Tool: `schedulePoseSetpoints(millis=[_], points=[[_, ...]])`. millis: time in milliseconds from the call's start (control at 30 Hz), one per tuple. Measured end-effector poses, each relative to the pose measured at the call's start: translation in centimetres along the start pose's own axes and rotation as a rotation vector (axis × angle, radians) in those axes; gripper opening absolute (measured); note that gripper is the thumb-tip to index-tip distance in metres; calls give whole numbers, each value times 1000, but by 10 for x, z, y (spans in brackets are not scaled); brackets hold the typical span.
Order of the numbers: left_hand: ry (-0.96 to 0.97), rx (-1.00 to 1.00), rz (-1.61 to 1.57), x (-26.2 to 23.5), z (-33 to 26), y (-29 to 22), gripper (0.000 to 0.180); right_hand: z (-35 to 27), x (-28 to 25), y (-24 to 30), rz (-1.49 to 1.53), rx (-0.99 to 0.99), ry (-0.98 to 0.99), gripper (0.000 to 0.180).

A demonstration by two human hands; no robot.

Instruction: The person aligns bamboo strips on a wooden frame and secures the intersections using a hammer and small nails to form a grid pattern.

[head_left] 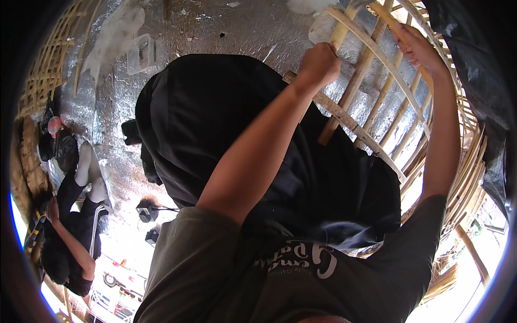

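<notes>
A bamboo lattice (353,81) of crossing slats lies across the upper right, its near edge by my black-clad legs. My left hand (320,64) is closed in a fist around a pale bamboo slat (340,35) at the lattice's left side. Farther right, my right hand (419,51) is wrapped around a yellowish bamboo strip (383,15), which slants over the lattice with its end up and to the left. A curved slat (377,51) passes between the two hands. The fingertips of my left hand are hidden behind its knuckles.
Silvery foil sheeting (215,27) covers the floor. Another person (70,226) sits at the left, near a woven bamboo panel (48,59). A clear plastic container (141,54) lies beyond my legs. Bundled bamboo strips (463,177) and a black plastic sheet (474,64) border the right.
</notes>
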State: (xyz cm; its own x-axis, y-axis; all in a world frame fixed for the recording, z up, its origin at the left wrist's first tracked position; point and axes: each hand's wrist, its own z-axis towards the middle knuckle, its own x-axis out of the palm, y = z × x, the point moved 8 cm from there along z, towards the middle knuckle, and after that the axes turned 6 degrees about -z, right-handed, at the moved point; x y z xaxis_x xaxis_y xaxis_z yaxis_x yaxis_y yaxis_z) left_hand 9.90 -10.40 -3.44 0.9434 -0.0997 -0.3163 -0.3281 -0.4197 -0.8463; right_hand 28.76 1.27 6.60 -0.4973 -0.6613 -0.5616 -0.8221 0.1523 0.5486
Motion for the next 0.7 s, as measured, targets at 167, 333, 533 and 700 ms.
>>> schedulePoseSetpoints(millis=[167, 333, 533, 700], points=[[4, 0, -52, 2, -3, 4, 44, -4, 23, -5, -66, 83, 120, 40], [34, -47, -62, 5, -3, 1, 40, 1, 8, 2, 99, -80, -77, 41], [33, -26, -74, 0, -4, -6, 39, -3, -1, 23, 88, -183, -142, 42], [14, -4, -81, -2, -6, -3, 37, -4, 22, 5, -87, -36, 38, 41]])
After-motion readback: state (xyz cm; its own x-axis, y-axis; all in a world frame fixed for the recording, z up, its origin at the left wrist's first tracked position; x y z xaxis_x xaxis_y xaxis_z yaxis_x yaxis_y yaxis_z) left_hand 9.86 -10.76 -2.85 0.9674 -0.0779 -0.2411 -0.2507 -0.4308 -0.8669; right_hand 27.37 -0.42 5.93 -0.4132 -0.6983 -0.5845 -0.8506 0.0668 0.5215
